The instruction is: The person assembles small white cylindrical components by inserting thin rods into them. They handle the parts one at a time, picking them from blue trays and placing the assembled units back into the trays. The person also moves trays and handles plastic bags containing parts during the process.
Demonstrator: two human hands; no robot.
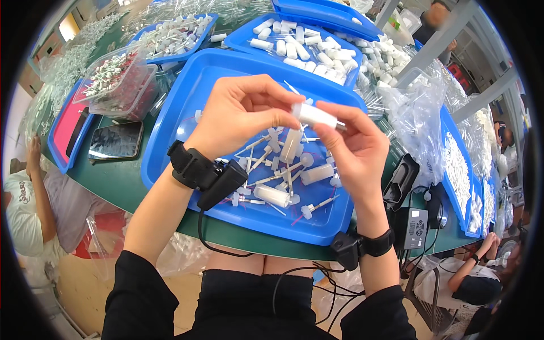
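Note:
Over the large blue tray [190, 85], both my hands meet on one white plastic cylinder [315, 116]. My left hand [238, 113] pinches its left end, where a pale cap-like piece partly shows between thumb and forefinger. Thumb and fingers of my right hand [358, 148] close round the right end, and a thin rod pokes out there. Below them in the tray lie several translucent cylinders [272, 195] and several thin white stems with clear caps [307, 211], some with fine pink threads. My fingers hide part of the held piece.
Behind, a blue tray holds white cylinders [292, 50]; another has small capped parts [178, 34]. At left are a clear box [133, 99], a phone [116, 140] and a pink-lined tray [69, 122]. A plastic bag [416, 110] and a cabled device [415, 226] sit at right. People sit at both sides.

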